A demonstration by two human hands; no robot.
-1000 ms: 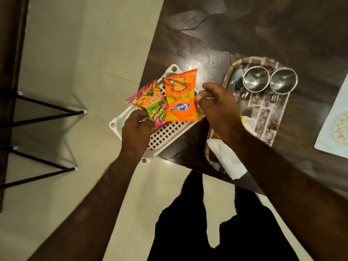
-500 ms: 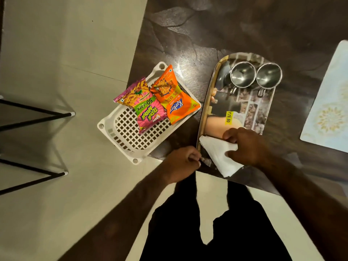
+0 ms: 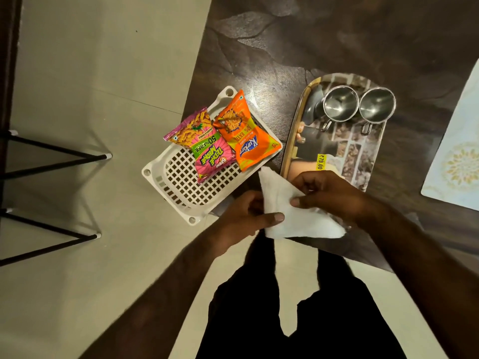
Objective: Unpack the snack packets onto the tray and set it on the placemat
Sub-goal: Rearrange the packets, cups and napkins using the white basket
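Left hand and right hand pinch a white paper napkin (foil snack packets untouched, left); next, probably, one hand must let go.

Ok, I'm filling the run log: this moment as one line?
left hand, right hand: hold napkin | pink packet, orange packet: in basket | tray: off placemat, two cups

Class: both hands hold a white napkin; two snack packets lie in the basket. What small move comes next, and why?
Probably lay the napkin on the near end of the tray: the left hand and right hand both pinch it, so neither is free to lift the orange packet or pink packet from the basket.
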